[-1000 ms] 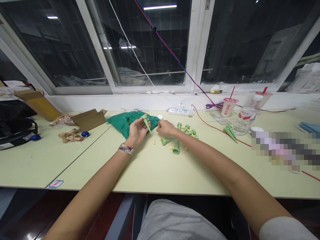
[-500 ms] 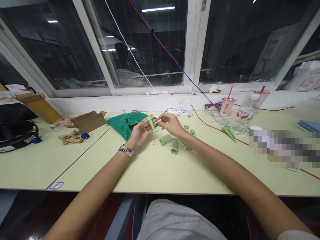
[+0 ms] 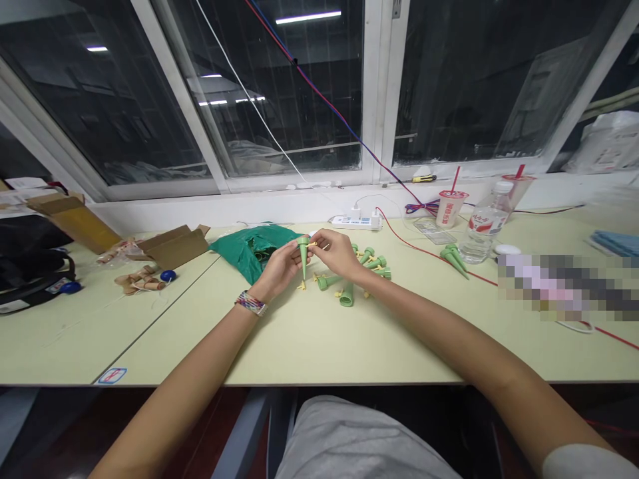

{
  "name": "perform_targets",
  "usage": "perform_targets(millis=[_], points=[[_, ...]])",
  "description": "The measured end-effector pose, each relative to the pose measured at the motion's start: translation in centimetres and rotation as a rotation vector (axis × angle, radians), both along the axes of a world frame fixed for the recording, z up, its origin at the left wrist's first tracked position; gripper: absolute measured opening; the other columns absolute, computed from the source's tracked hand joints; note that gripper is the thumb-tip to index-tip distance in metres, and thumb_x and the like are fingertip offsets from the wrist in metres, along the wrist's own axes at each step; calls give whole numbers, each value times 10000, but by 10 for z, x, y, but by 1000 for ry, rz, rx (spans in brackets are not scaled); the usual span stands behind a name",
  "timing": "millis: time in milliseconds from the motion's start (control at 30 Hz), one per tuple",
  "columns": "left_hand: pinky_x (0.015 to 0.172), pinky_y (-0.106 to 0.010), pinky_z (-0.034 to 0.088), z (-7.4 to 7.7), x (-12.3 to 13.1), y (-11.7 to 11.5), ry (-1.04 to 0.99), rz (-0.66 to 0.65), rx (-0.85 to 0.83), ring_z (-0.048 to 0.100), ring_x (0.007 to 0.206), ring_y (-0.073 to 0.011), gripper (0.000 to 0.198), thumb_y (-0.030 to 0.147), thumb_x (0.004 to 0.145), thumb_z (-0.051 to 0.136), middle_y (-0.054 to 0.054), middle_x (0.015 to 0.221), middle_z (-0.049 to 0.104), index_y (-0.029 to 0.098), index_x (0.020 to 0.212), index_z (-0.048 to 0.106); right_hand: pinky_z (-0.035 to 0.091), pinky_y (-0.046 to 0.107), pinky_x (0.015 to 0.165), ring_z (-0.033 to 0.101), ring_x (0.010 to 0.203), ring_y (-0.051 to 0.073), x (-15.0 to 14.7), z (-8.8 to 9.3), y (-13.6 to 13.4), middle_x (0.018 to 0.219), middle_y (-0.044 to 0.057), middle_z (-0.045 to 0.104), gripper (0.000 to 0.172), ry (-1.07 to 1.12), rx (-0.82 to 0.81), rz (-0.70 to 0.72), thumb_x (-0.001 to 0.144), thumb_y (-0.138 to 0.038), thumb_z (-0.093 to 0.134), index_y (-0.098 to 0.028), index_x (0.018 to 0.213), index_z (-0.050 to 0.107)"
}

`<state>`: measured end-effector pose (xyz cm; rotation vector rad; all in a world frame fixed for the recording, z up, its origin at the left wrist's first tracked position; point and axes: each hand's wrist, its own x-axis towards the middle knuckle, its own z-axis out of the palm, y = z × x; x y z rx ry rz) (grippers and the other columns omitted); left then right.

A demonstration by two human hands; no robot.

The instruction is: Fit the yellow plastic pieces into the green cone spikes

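My left hand (image 3: 280, 271) is closed around the wide top of a green plastic watering spike (image 3: 304, 261), which points downward above the table. From the other side, my right hand (image 3: 340, 255) pinches a small yellow valve (image 3: 312, 244) against the side of the spike's top; whether it sits inside the hole I cannot tell. Below the tip lies a loose yellow valve (image 3: 302, 286). Several more green spikes with yellow pieces, such as this spike (image 3: 346, 295), are spread on the table beside and behind my right forearm. A green plastic bag (image 3: 234, 250) lies behind my left hand.
Further right are two more spikes (image 3: 454, 259), a water bottle (image 3: 482, 233) and a lidded cup (image 3: 450, 209). A power strip (image 3: 359, 222) with a red cable (image 3: 419, 250) lies at the back. Cardboard (image 3: 174, 245) and wooden toys (image 3: 140, 281) stand left.
My right hand has brought the yellow valve over to the spike, where it now touches the side. The spike has turned from slanted to nearly upright, tip down.
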<state>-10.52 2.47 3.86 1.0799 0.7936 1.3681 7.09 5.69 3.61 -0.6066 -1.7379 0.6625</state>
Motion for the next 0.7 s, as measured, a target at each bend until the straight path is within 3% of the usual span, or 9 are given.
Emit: perform_targets(millis=[300, 433, 567, 700], points=[[802, -290, 613, -3, -1, 0, 65, 3, 19, 748, 815, -189, 185, 255, 978, 670, -126, 915, 786, 97, 1042, 741, 467, 256, 743, 633, 779, 141, 13, 7, 1, 905, 8, 700, 140, -220, 249, 32, 905, -97, 637, -207, 894, 722], [817, -307, 616, -4, -2, 0, 100, 24, 1, 742, 781, -188, 192, 276, 982, 653, -121, 871, 780, 101, 997, 732, 410, 257, 722, 621, 823, 150, 16, 9, -2, 920, 8, 704, 137, -340, 335, -32, 940, -93, 634, -207, 920, 706], [796, -331, 618, -6, -1, 0, 171, 54, 27, 747, 795, -205, 243, 372, 947, 706, -101, 898, 777, 135, 1000, 701, 367, 270, 718, 600, 886, 171, 17, 10, -2, 925, 25, 697, 157, -488, 458, -105, 972, -85, 603, -206, 913, 684], [731, -307, 591, -7, 1, -4, 261, 80, 140, 735, 761, -201, 374, 512, 905, 749, -79, 860, 758, 155, 981, 667, 362, 270, 717, 597, 900, 174, 16, 12, -3, 923, 33, 688, 133, -523, 470, -135, 981, -107, 616, -199, 906, 675]])
